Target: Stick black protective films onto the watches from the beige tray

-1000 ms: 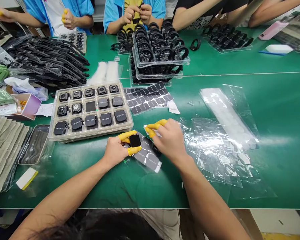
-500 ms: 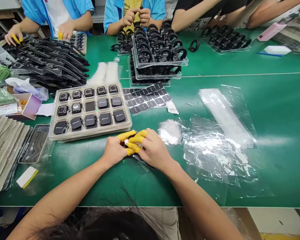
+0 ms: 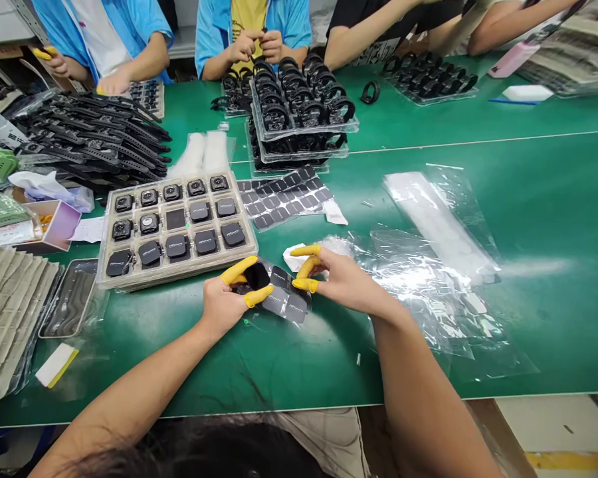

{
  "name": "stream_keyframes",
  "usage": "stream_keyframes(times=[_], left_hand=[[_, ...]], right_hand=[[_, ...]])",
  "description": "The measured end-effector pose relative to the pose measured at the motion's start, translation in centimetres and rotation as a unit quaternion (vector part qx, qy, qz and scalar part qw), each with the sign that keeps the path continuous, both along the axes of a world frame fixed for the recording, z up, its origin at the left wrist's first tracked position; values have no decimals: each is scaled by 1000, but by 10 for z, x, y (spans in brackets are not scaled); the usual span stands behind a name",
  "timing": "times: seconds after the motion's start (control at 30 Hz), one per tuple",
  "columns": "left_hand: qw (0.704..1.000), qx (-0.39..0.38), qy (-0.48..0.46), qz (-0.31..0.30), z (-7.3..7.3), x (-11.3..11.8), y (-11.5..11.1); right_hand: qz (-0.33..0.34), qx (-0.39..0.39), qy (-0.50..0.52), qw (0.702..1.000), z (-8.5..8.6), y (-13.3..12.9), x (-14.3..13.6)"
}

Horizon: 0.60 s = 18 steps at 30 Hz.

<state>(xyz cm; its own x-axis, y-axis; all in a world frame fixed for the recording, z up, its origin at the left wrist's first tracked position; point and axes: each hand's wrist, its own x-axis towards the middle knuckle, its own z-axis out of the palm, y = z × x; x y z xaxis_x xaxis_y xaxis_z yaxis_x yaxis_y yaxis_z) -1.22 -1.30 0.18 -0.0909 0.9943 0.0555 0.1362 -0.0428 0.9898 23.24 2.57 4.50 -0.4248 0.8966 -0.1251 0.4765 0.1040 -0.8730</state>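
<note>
Watch [image 3: 256, 276] gripped in my left hand [image 3: 223, 302], near the middle of the tabletop's [image 3: 558, 192] front edge

Left: thumb and index, both yellow-sleeved, closed on the watch from opposite sides, dark face up. A grey sheet [image 3: 290, 307] lies beneath, reaching out to the right. Cannot tell if this hand touches it too.

Right hand [image 3: 341, 279]: yellow-tipped fingers curled at the sheet's right end, index raised apart from thumb. Cannot tell whether they pinch anything. A white wipe [image 3: 292, 261] sits just behind the index tip; contact unclear.

Beyond the left hand, a tray [image 3: 179, 269], its front right corner near my index tip. Three rows of five. Back row: bare watches. Middle row, from left: two bare watches, a dark rectangle, two grey covers. Front row: five covers, some askew.

At the tray's right edge, a second sheet [image 3: 284, 199]. Right of my right hand, clear film [image 3: 418, 285] spreads toward the tabletop's front right corner, a white strip [image 3: 423, 209] at its back edge.

Tabletop's left edge: a stack of grey pads [image 3: 10, 318]. Near the front left corner, a white-and-yellow tag [image 3: 57, 364].

Toward the back edge: strapped watches [image 3: 303, 93] in stacked clear trays, and left of them a strap heap [image 3: 94, 136].
</note>
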Motion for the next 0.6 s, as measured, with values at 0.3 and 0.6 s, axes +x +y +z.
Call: stream_keyframes(times=[0.3, 0.6], left_hand=[[991, 114, 70, 31, -4, -4, -4], [980, 152, 121, -34, 8, -5, -3]], right_hand=[[-69, -79, 137, 985, 3, 4, 4], [-135, -84, 237, 958, 2, 6, -6]])
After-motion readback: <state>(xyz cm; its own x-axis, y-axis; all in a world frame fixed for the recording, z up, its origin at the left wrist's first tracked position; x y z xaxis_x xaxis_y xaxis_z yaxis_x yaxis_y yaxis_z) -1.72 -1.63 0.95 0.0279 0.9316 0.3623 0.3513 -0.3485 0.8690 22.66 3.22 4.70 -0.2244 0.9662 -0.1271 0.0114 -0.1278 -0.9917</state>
